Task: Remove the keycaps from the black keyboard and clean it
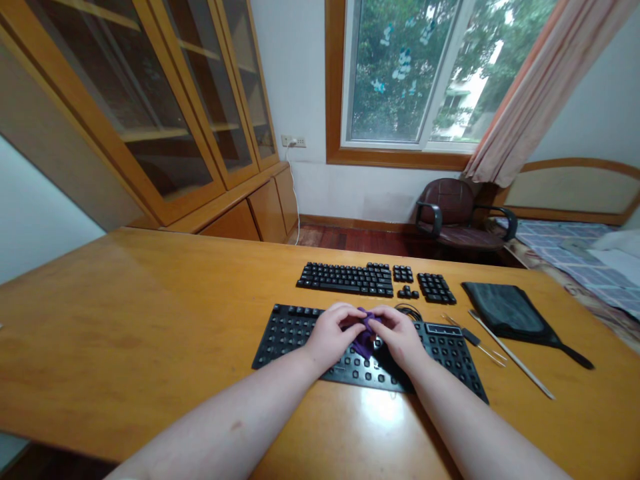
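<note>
Both hands meet over the middle of a black keyboard base whose keycaps are off, leaving bare switches in rows. My left hand pinches a small purple cloth from the left side. From the right, my right hand grips the same cloth, thumb and fingers bent. The cloth is bunched between the fingertips and one end hangs down over the switches. Whether something small is wrapped in it, I cannot tell. Behind the base, the removed black keycaps are laid out in keyboard order.
Right of the base lie a wire keycap puller, a thin pale stick and a dark pouch with a strap. A coiled black cable sits behind the base. Beyond the wooden desk stand a chair and a bed.
</note>
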The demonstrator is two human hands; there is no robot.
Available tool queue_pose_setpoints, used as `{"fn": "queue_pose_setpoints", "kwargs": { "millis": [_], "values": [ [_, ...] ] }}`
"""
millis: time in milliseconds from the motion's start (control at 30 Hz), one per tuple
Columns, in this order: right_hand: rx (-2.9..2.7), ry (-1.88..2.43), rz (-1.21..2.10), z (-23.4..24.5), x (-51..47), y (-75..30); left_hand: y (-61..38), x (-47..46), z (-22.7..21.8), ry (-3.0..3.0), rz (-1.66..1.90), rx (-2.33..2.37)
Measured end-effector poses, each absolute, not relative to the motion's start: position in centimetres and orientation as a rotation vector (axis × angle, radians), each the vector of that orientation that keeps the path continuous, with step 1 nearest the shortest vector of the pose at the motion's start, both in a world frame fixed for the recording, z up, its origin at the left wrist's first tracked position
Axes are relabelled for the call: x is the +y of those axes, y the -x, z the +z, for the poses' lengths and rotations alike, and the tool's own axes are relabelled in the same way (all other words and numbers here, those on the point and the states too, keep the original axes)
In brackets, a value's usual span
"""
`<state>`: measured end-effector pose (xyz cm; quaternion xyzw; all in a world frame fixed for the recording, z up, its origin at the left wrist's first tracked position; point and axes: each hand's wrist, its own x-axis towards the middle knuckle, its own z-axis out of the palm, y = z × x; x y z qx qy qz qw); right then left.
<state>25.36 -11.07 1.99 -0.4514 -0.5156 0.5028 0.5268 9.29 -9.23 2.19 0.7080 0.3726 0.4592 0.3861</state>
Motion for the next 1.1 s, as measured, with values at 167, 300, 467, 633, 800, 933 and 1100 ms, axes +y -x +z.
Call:
{"fn": "queue_pose_setpoints", "kwargs": {
  "millis": [167, 300, 467, 633, 800, 933, 1100],
  "values": [
    [-1.22, 1.061, 1.217, 2.0, -11.1, -25.3, -9.3, -9.3, 2.4, -1.776, 1.157, 0.941],
    [-1.218, 1.054, 1.227, 1.7, -11.0, -25.5, -9.3, -9.4, 2.5, -1.773, 1.173, 0.936],
    [-1.202, 1.046, 1.245, 1.5, -11.0, -25.6, -9.3, -9.4, 2.5, -1.8, 1.2, 0.962],
    [-1.197, 1.058, 1.241, 1.4, -11.0, -25.6, -9.2, -9.2, 2.2, -1.728, 1.253, 1.015],
    [-1.238, 1.076, 1.211, 1.3, -11.0, -25.6, -9.4, -8.9, 1.3, -1.624, 1.263, 1.027],
    [-1.306, 1.086, 1.191, 1.3, -11.1, -25.8, -9.3, -8.9, 1.2, -1.649, 1.273, 1.043],
    [-1.794, 0.965, 0.886, 2.0, -12.0, -25.8, -9.0, -9.0, 2.1, -1.79, 1.323, 1.079]
  ]
}}
